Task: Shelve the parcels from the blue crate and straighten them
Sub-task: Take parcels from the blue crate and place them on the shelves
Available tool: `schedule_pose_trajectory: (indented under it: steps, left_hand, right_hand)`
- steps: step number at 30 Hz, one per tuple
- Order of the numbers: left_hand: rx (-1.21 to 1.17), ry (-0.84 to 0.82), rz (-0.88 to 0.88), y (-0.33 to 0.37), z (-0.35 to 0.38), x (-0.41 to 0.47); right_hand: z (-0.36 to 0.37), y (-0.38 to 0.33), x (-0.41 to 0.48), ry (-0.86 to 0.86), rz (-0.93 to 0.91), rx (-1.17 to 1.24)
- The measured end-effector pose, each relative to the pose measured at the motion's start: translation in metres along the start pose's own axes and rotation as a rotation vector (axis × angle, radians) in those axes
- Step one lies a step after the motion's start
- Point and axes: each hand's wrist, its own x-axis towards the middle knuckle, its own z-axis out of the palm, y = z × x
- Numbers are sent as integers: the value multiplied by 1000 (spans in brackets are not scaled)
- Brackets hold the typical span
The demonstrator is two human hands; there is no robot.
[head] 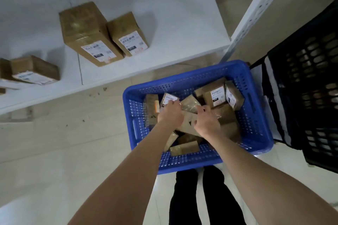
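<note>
Both hands are inside the blue crate (182, 80). The left hand (170, 115) fingers are clenched on the labelled parcel (168, 99) (label up). The right hand (207, 124) fingers are half-curled against the flat tan parcel (188, 124); can't tell if they grip it.

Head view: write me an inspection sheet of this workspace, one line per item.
Surface: white shelf, partly bare.
Job's things: blue crate on the floor, holding jumbled brown parcels; three labelled boxes on the shelf, askew.
Clutter: dark specks on the floor.
Hands: left hand grips a labelled parcel in the crate; right hand among the parcels, grip unclear.
Cables: nothing seen.
Surroundings: black crate right of the blue one; perforated shelf upright.
</note>
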Motion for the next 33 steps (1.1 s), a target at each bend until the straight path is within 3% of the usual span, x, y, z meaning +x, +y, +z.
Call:
schedule_pose_trajectory:
  steps: [9, 14, 18, 22, 25, 29, 33]
  left_hand:
    - [-107, -96, -240, -48, 155, 130]
    - [-225, -116, -332, -64, 189, 183]
    - [-423, -127, -426, -69, 196, 194]
    - [-574, 52, -504, -68, 161, 171]
    - [-644, 211, -459, -63, 108, 135]
    - [-853, 441, -455, -49, 28, 72]
    - [-1040, 564, -448, -33, -48, -3]
  right_hand:
    - [123, 89, 140, -115, 245, 90]
    - [164, 107, 184, -160, 371, 172]
    - [173, 101, 191, -76, 413, 245]
    - [152, 80, 179, 19, 383, 420]
    - [114, 54, 155, 85, 340, 580]
    - [45, 13, 108, 76, 411, 781]
    - [-36, -25, 48, 30, 376, 793]
